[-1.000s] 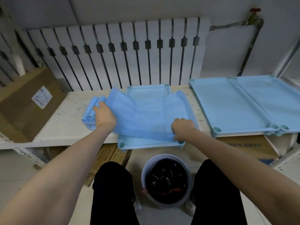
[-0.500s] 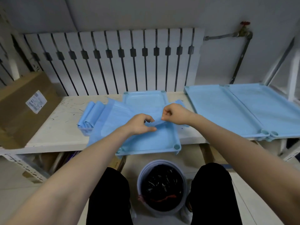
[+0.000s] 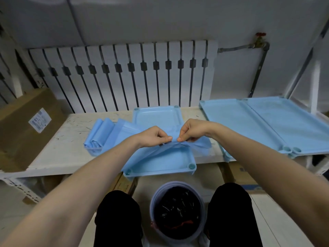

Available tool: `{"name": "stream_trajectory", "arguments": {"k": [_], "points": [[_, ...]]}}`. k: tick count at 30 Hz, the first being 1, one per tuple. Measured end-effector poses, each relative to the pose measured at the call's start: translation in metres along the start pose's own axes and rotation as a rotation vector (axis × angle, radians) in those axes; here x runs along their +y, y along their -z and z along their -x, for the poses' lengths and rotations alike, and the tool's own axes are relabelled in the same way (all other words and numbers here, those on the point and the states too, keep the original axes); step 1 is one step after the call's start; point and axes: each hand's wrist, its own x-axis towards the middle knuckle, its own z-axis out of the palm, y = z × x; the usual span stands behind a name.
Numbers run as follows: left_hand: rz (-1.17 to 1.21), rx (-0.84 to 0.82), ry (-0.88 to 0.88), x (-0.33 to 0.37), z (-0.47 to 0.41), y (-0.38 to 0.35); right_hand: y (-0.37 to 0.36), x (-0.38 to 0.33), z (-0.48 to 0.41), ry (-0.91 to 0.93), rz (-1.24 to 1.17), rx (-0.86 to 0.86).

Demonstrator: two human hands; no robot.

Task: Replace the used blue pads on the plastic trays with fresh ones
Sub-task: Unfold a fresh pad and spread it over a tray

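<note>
Item: blue pad [image 3: 122, 139], bunched at its middle and pinched between thumb and fingers of my left hand [image 3: 153, 138] and my right hand [image 3: 193, 131], fingertips nearly meeting above the tray [image 3: 160, 163]. The pad's ends drape over both tray sides onto the bench [image 3: 67, 154].
Left: folded pads [image 3: 99, 134]; cardboard box [image 3: 26, 125].
Right: two more trays [image 3: 286, 149], side by side.
Between my knees: black-lined bin [image 3: 176, 211].
Behind: radiator [image 3: 124, 73].

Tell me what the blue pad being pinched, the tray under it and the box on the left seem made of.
Blue pad: thin, limp sheet, likely nonwoven or plastic-backed paper; it bunches and creases, faint sheen. Tray: moulded plastic, smooth, semi-gloss; rounded rim and corner sockets. Box: brown corrugated cardboard probably, matte, with a white printed label.
</note>
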Motion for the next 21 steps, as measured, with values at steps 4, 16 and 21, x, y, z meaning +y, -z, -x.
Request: {"name": "stream_trajectory", "arguments": {"k": [4,16,21], "points": [[-0.05,0.094,-0.069,0.0,-0.001,-0.005,-0.006,-0.001,-0.002,-0.016,-0.079,0.017],[-0.212,0.267,-0.02,0.006,-0.004,-0.004,-0.011,0.0,0.005,0.126,0.193,0.171],[-0.25,0.339,-0.08,0.014,-0.011,0.012,0.008,0.0,0.01,0.146,0.334,0.298]]}}
